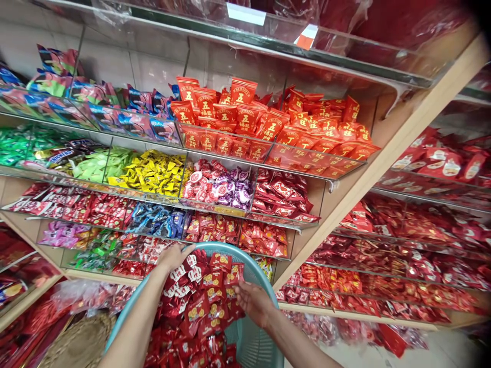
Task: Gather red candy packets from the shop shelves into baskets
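Candy packets lie in the basket, between both hands' fingers. Left hand touches its rim, grip unclear; right hand's fingers half curl by packets, hold unclear. Sorting, maybe; next needs gentle pinching.

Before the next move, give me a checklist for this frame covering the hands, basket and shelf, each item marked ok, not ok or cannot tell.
1. Left hand at the basket rim: ok, at the far side.
2. Right hand at the orange-printed packets: ok, fingers at their right edge.
3. Right hand's hold on a packet: cannot tell from this angle.
4. Basket supported from below: cannot tell, underside hidden.
5. Room in the basket: ok, bare inner wall shows at right.
6. Yellow packets within their shelf compartment: ok.
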The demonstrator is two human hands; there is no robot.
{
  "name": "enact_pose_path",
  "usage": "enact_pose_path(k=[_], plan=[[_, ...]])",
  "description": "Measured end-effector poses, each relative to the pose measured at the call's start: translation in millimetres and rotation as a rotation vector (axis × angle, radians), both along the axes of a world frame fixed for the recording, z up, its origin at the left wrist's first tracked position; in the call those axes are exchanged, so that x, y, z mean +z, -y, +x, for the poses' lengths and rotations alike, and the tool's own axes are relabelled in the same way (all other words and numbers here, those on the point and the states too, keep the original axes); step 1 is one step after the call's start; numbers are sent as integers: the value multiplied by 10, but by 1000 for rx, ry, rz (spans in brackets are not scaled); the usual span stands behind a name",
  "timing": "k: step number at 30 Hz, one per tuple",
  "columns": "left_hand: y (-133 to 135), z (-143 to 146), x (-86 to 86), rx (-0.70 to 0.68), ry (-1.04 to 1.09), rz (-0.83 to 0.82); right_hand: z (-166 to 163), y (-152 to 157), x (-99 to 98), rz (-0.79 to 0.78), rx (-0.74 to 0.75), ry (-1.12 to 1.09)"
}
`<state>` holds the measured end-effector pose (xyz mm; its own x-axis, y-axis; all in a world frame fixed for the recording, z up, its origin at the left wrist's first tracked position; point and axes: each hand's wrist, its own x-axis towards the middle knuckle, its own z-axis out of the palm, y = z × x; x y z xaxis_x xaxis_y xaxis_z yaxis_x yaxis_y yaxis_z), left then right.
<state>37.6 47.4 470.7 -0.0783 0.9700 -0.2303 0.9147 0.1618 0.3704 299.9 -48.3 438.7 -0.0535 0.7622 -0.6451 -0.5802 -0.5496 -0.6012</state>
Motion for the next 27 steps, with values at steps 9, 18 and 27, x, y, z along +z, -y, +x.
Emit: enact_pose_path(k=[9,18,27], plan=[[3,0,7,13,-1,5,-94,-102,-10,17,115,61],[8,8,21,11,-18,5,-9,9,247,73,790,256],[9,-7,-28,2,18,17,-367,-840,594,787,638,1011]])
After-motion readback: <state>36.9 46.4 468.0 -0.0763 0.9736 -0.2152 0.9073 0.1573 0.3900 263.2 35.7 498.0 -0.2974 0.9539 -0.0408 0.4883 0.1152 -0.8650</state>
